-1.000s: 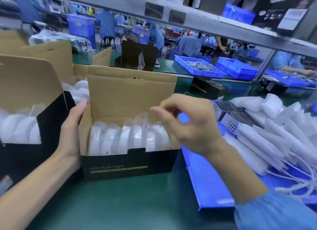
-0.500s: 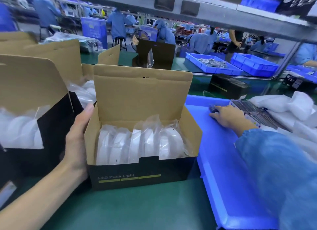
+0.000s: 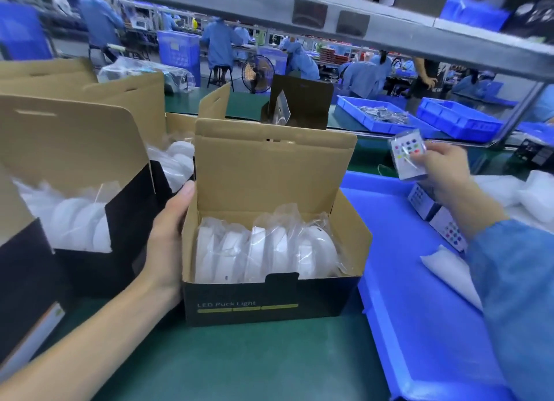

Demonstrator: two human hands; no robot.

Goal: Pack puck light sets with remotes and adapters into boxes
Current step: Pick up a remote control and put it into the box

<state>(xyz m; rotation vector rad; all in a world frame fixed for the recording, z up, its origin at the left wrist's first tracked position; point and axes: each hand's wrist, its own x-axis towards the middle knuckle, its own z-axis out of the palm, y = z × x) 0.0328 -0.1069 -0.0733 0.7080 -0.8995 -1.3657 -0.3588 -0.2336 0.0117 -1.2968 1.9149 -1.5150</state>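
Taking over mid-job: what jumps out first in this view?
The open LED Puck Light box at centre, holding bagged white puck lights on edge. The left hand rests on its left side, while the right hand holds a remote above the blue tray.

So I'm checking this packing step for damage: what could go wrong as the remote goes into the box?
1. The box looks nearly filled by bagged lights; forcing the remote in may crush bags.
2. The right hand holds the remote by one end; it could slip.
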